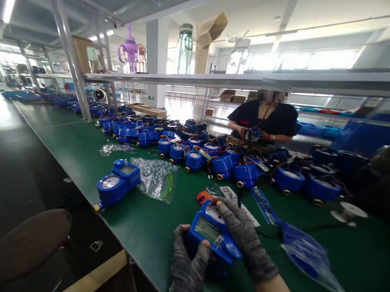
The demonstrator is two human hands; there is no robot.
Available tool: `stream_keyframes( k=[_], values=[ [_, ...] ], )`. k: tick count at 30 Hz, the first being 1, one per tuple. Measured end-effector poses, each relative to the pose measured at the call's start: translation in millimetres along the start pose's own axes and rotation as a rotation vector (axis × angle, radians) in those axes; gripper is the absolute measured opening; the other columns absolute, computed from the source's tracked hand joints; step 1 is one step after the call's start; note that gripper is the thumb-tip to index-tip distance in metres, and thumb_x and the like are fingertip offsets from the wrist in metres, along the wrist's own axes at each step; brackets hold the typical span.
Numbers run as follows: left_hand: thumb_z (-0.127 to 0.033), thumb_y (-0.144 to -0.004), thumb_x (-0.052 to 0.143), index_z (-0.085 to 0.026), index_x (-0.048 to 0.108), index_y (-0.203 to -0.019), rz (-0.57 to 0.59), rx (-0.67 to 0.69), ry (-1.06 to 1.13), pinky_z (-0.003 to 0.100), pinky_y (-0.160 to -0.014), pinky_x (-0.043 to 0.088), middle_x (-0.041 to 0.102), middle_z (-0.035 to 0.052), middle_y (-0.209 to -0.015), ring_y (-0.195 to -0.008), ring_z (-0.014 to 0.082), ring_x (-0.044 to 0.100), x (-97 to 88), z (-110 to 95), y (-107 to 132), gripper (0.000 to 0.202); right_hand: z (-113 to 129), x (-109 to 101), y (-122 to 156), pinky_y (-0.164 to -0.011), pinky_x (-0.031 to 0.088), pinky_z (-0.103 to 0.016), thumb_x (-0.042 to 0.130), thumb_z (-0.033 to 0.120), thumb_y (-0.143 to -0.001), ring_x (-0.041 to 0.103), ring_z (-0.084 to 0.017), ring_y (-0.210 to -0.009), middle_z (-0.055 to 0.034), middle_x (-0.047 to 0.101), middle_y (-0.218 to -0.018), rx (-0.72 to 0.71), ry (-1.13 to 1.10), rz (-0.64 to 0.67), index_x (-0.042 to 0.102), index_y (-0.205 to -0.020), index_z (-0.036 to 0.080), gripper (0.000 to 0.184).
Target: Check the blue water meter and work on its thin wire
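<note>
In front of me a blue water meter (pixel 217 237) with a grey display window and a round dial is held between both hands. My left hand (pixel 188 269), in a grey fingerless glove, grips its near left side, thumb by the display. My right hand (pixel 241 231), gloved alike, lies along its right side with the fingers over the dial. Just behind the meter lies an orange tool (pixel 203 197), partly hidden. A second blue meter (pixel 118 184) with a brass end rests to the left, beside a clear plastic bag (pixel 156 178) holding something green.
Rows of blue meters (pixel 195 160) with wires cross the green table (pixel 134 224). At right lie a blue plastic bag (pixel 310 252) and a white spool (pixel 349 212). A person (pixel 263 119) works across the table. A shelf (pixel 189 79) with bottles hangs above; a stool (pixel 29 244) stands left.
</note>
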State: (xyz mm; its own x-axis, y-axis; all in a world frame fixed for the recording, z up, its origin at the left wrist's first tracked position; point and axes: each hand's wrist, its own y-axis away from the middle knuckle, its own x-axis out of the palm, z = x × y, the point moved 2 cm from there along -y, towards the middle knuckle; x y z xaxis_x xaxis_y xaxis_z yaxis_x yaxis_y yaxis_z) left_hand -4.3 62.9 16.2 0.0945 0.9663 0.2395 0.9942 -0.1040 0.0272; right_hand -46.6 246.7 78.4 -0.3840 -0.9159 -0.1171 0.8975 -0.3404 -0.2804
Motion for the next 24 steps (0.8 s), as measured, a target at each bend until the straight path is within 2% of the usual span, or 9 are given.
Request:
stream_keyframes(
  k=[3,5,7,9,12,14,16,20,24],
  values=[
    [-0.052,-0.091,0.051,-0.023,0.05,-0.124,0.01,0.165,-0.198,0.031,-0.098,0.047,0.056,0.0105,-0.128,-0.118,0.0233,0.055,-17.8,-18,-9,0.044,-6,-7,11,-0.108,0.038,-0.051,0.072,0.046,-0.07,0.053,-0.035,-0.121,-0.0074,0.068,-0.113,0.026,0.041,0.037,0.073,-0.099,0.024,0.036],
    [-0.043,-0.098,0.037,-0.022,0.049,-0.126,-0.061,0.362,-0.581,0.032,-0.102,0.045,0.055,0.0101,-0.13,-0.121,0.0204,0.053,-35.4,-50,-40,0.038,-8,-10,13,-0.105,0.042,-0.051,0.07,0.052,-0.073,0.055,-0.035,-0.119,-0.0091,0.066,-0.119,0.061,0.055,0.078,0.072,-0.108,0.022,0.046],
    [-0.038,-0.097,0.042,-0.02,0.053,-0.121,-0.086,0.392,-0.745,0.034,-0.104,0.043,0.058,0.0094,-0.125,-0.117,0.0193,0.055,-50.9,-86,-93,0.032,-8,-12,12,-0.104,0.043,-0.049,0.07,0.054,-0.075,0.055,-0.035,-0.12,-0.0095,0.064,-0.124,0.098,0.047,0.13,0.07,-0.114,0.023,0.05],
    [-0.034,-0.095,0.051,-0.017,0.056,-0.118,-0.097,0.367,-0.907,0.041,-0.108,0.039,0.057,0.0112,-0.126,-0.12,0.0227,0.052,-59.9,-118,-156,0.03,-6,-12,11,-0.102,0.044,-0.049,0.072,0.054,-0.073,0.055,-0.035,-0.12,-0.0096,0.063,-0.126,0.131,0.016,0.16,0.07,-0.115,0.024,0.052],
    [-0.035,-0.09,0.062,-0.014,0.058,-0.116,-0.076,0.251,-1.151,0.052,-0.103,0.041,0.057,0.0113,-0.123,-0.117,0.0264,0.053,-59.9,-145,-240,0.034,4,-8,11,-0.102,0.044,-0.05,0.076,0.052,-0.07,0.056,-0.035,-0.118,-0.0107,0.064,-0.123,0.146,-0.036,0.188,0.071,-0.113,0.023,0.051],
    [-0.036,-0.089,0.063,-0.013,0.059,-0.114,-0.05,0.167,-1.283,0.049,-0.098,0.046,0.058,0.0109,-0.119,-0.111,0.0253,0.056,-55.8,-149,-277,0.034,14,-2,11,-0.105,0.041,-0.05,0.076,0.05,-0.071,0.057,-0.034,-0.116,-0.0105,0.066,-0.119,0.115,-0.063,0.206,0.073,-0.108,0.022,0.047],
    [-0.036,-0.089,0.063,-0.013,0.058,-0.114,-0.024,0.1,-1.389,0.046,-0.092,0.05,0.059,0.0105,-0.116,-0.106,0.0238,0.058,-53.5,-144,-299,0.034,24,4,10,-0.107,0.039,-0.051,0.074,0.049,-0.072,0.057,-0.033,-0.115,-0.0095,0.067,-0.115,0.074,-0.087,0.227,0.075,-0.101,0.023,0.039],
    [-0.036,-0.09,0.062,-0.013,0.058,-0.114,-0.004,0.036,-1.529,0.042,-0.086,0.054,0.059,0.0102,-0.113,-0.1,0.022,0.06,-57.2,-132,-319,0.034,26,2,9,-0.109,0.036,-0.051,0.071,0.047,-0.075,0.056,-0.034,-0.117,-0.0094,0.066,-0.117,0.058,-0.059,0.248,0.076,-0.099,0.025,0.033],
    [-0.035,-0.09,0.063,-0.011,0.058,-0.113,-0.019,0.071,-1.566,0.042,-0.087,0.053,0.059,0.0111,-0.112,-0.1,0.0222,0.06,-58.6,-136,-331,0.034,15,-9,9,-0.11,0.036,-0.051,0.07,0.046,-0.079,0.053,-0.033,-0.122,-0.009,0.062,-0.127,0.112,-0.04,0.266,0.072,-0.113,0.026,0.039]
  ],
)
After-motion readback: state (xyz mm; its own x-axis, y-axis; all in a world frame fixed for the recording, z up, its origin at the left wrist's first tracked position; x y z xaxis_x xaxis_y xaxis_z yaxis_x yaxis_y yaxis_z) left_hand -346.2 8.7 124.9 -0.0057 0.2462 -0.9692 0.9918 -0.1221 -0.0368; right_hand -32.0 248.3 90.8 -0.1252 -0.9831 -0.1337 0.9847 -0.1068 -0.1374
